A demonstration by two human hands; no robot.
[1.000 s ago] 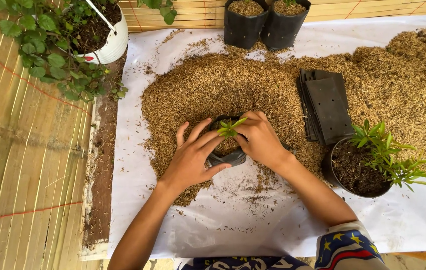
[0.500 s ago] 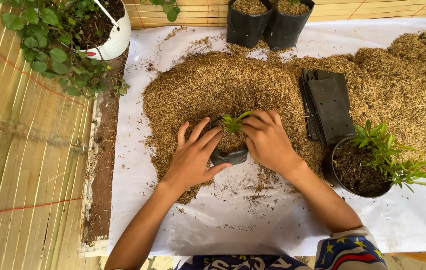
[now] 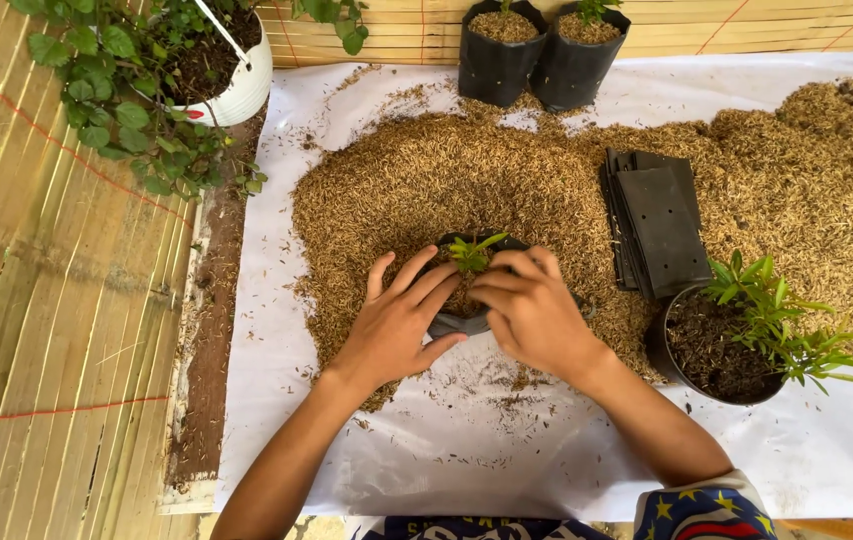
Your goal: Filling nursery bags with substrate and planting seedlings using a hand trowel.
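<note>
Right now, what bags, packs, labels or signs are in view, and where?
Small black bag: between both hands, holding husk and a seedling.
Two filled black bags: top centre, side by side.
Stack of flat black bags: right of the hands, on husk.
No labels, signs or screens.

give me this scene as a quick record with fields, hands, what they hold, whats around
left hand: cupped on the left side of the small black grow bag
right hand: on the bag's right side, fingers pressing the filling by the seedling
surface: white sheet covered with rice husks
right of hands: flat stack of empty bags; black pot with plant
far edge: two filled bags
top left: white pot
</note>
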